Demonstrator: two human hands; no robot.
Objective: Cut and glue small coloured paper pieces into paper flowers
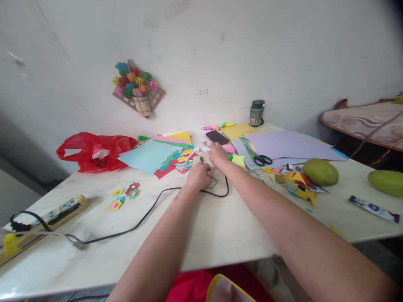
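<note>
Right hand point(218, 156) curls at a small white tool point(201, 149), its fingers bent out of clear sight; I cannot tell whether they pinch it. Left hand point(199, 175) rests just beside it, palm down, fingers bent, over a green cutout point(214, 183); what those fingers press on, if anything, is hidden. The white tool lies between the right fingertips and a heap of coloured cutouts point(181, 161).

A black cord point(134, 229) passes under the left wrist, loops near the right one and reaches back to a power strip point(67, 207) at the table's left. Beyond the hands lie a phone point(217, 137) and, past it, bright markers point(222, 124). To the right are scissors point(262, 160), a purple sheet point(292, 144), scraps point(300, 186), two green fruits point(320, 172) and a tube point(374, 209). To the left are a pale blue sheet point(147, 156), a red bag point(121, 144) and paper flowers point(116, 205). A bottle point(257, 112) stands at the back of the table point(226, 235); a flower decoration point(137, 86) hangs on the wall point(195, 42).
</note>
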